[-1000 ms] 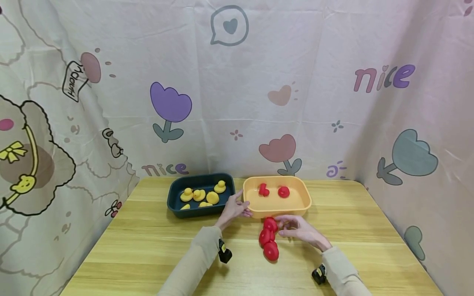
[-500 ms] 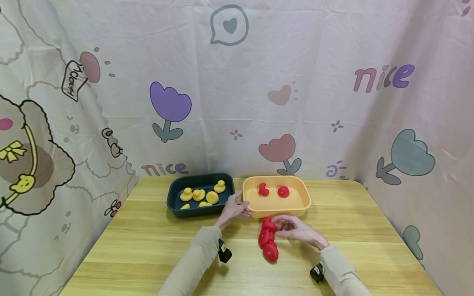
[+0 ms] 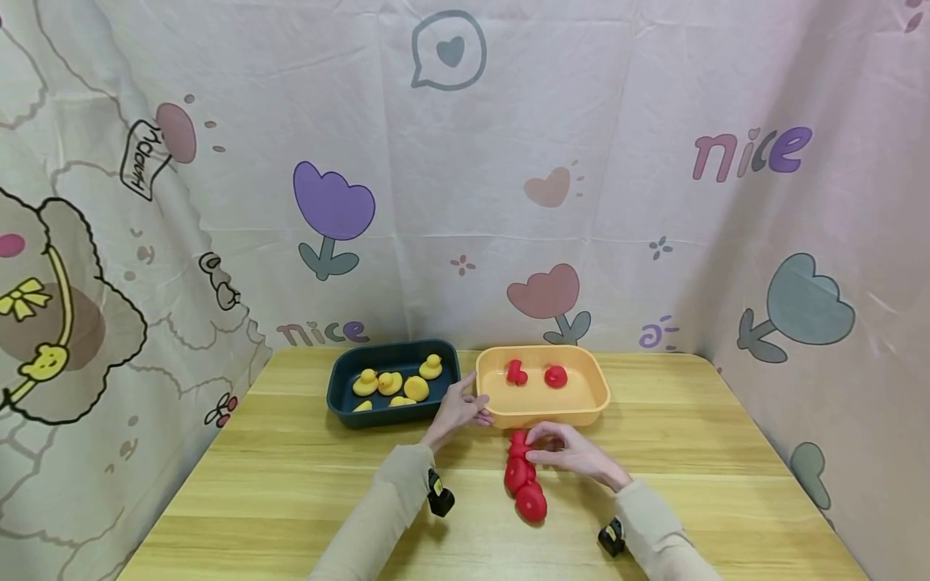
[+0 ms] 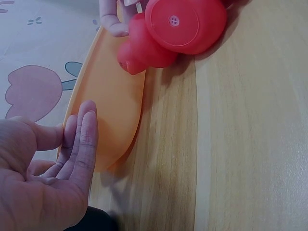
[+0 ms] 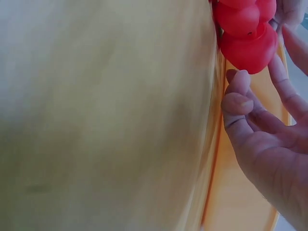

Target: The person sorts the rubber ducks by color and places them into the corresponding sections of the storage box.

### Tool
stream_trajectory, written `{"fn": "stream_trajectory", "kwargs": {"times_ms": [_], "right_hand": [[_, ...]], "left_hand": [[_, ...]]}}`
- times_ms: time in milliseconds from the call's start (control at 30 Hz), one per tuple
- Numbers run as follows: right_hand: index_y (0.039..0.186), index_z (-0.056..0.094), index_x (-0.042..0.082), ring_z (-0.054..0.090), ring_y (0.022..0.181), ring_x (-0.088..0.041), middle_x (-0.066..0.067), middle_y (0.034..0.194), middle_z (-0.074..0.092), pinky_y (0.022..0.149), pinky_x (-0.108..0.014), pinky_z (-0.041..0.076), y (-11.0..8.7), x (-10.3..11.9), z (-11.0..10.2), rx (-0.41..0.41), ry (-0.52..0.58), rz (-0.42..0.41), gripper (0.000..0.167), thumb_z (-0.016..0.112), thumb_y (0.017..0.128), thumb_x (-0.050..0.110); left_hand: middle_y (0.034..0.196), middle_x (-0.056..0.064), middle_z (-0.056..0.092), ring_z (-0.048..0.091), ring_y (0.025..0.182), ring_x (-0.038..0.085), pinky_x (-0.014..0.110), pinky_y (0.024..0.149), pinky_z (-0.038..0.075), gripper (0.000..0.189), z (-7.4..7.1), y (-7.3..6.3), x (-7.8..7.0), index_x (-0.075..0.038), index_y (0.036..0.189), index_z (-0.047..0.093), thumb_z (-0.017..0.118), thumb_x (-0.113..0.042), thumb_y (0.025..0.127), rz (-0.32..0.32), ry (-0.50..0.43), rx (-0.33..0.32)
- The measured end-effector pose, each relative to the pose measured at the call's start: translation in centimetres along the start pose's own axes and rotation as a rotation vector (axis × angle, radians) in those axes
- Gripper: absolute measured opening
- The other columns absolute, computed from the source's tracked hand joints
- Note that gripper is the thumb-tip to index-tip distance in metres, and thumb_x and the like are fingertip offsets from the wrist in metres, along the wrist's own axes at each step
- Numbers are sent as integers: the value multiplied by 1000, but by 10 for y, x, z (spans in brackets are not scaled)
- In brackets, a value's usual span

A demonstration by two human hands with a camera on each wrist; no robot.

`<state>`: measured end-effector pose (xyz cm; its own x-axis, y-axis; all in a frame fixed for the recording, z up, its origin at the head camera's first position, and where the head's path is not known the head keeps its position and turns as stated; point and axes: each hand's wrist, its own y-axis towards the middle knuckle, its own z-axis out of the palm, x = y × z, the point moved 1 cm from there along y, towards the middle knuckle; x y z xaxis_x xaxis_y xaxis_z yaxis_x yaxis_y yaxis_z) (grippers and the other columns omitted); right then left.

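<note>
My left hand (image 3: 458, 409) grips the front-left corner of the orange tray (image 3: 545, 420); in the left wrist view its thumb and fingers (image 4: 86, 139) straddle the rim. Two red rubber ducks (image 3: 555, 377) lie inside that tray. In front of it, several more red rubber ducks (image 3: 520, 474) stretch in a touching row toward me. At the row's far end, my right hand (image 3: 574, 452) pinches a red duck (image 5: 250, 50) from its right side, thumb and fingertips against it. One duck's flat base (image 4: 175, 21) faces the left wrist camera.
A dark blue tray (image 3: 395, 415) with several yellow rubber ducks (image 3: 390, 382) stands left of the orange tray, just beyond my left hand. Both trays rest near the back edge of the wooden table (image 3: 697, 452). A printed cloth (image 3: 465, 161) hangs behind.
My right hand has moved left against the far end of the row, closing in on the duck there. The row has shifted left at that end. My left hand and both trays have not moved.
</note>
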<state>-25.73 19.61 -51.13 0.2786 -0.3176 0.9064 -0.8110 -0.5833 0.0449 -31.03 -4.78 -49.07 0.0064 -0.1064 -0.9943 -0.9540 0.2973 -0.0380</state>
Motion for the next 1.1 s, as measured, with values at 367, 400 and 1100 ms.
{"fn": "stream_trajectory", "kwargs": {"times_ms": [367,400,1100], "right_hand": [[104,63,-1,61,90,-11,-16,103,69,76,-19,51,6,-3,4,-11,-13,13,21,72,93,14],[104,63,-1,61,90,-10,-15,103,69,76,-18,51,6,-3,4,-11,-13,19,21,72,93,14],[142,48,-8,61,101,-14,-25,119,66,83,-19,51,7,-1,4,52,-35,35,56,68,95,13]], "left_hand": [[92,34,69,76,78,36,52,82,62,68,0,0,0,1,159,20,55,-1,101,-2,-4,2],[91,33,69,76,78,37,52,82,62,68,0,0,0,1,159,20,55,-1,101,-3,-6,0],[88,31,70,77,74,32,51,81,62,68,1,0,1,2,159,20,56,-1,101,5,-13,1]]}}
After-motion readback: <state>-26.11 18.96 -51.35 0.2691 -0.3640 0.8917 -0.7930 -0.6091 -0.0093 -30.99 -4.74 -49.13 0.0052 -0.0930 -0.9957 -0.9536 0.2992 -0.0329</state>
